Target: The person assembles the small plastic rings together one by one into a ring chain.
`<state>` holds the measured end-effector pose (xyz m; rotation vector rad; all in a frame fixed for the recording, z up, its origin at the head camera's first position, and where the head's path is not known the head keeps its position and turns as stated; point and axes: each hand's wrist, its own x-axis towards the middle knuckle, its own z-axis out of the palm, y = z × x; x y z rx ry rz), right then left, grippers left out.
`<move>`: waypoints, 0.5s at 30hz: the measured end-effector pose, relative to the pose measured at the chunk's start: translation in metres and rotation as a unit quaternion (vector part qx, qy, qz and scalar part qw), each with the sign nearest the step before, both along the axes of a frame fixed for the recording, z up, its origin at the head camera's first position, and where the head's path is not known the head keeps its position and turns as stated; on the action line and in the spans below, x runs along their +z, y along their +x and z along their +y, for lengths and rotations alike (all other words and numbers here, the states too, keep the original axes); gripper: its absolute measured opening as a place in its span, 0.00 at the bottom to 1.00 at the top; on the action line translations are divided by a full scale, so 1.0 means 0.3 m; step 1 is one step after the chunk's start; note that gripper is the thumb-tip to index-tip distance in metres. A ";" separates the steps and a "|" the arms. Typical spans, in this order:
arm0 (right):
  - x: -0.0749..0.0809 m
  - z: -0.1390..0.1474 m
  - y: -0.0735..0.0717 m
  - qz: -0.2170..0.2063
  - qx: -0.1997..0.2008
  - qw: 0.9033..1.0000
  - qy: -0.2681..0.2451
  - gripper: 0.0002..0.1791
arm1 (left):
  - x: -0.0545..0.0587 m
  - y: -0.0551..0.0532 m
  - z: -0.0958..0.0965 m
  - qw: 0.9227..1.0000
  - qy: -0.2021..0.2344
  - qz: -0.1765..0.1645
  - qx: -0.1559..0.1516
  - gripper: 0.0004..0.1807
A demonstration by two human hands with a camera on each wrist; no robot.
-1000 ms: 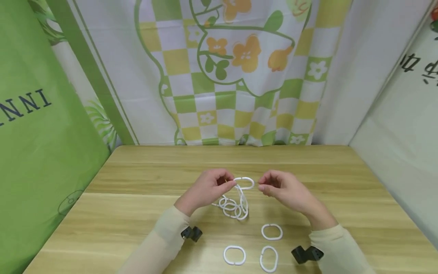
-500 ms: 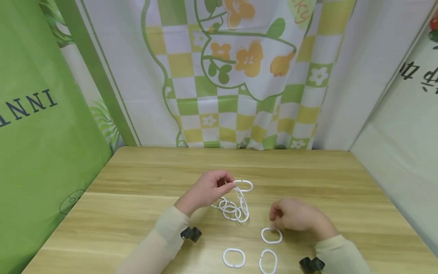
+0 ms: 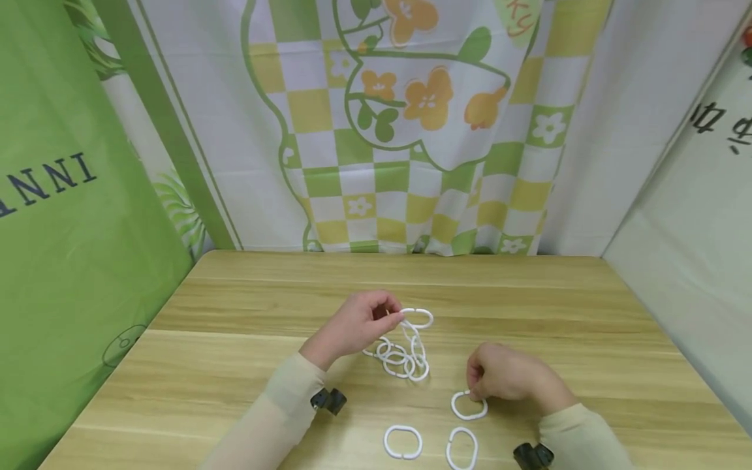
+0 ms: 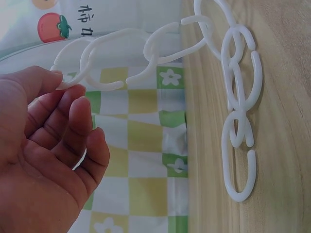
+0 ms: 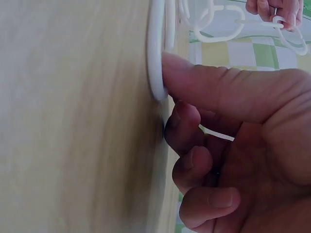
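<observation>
My left hand pinches a white plastic chain link between thumb and fingertips. From it a chain of joined C-shaped links drops to the wooden tabletop, its lower part heaped there in the head view. My right hand is low over the table to the right, thumb and forefinger at the upper edge of a loose link. In the right wrist view the thumb presses that link's end, the forefinger partly hidden behind it, and the other fingers are curled.
Two more loose links lie nearer the front edge, one left and one right. A wooden table lies under everything. A patterned curtain hangs at its back, with a green cloth on the left.
My right hand has come down from beside the held end of the chain to the loose link, which has shifted slightly. The left hand keeps its place and its hold on the chain.
</observation>
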<state>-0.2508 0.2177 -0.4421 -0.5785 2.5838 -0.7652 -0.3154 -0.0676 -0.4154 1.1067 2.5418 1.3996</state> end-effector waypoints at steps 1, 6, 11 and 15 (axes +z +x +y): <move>-0.001 -0.002 0.001 0.002 0.002 1.000 0.001 0.12 | 0.000 0.001 0.000 1.000 -0.001 -0.001 -0.001 0.04; 0.001 -0.005 -0.004 0.012 -0.001 1.000 -0.008 0.11 | -0.007 0.002 0.008 1.000 -0.014 -0.003 -0.004 0.03; 0.037 0.002 -0.013 0.018 -0.009 0.998 -0.055 0.05 | -0.006 0.007 0.017 1.000 -0.022 0.000 -0.006 0.03; 0.068 -0.007 -0.020 0.048 -0.015 0.995 -0.084 0.02 | -0.012 0.012 0.027 1.000 -0.017 0.004 -0.018 0.03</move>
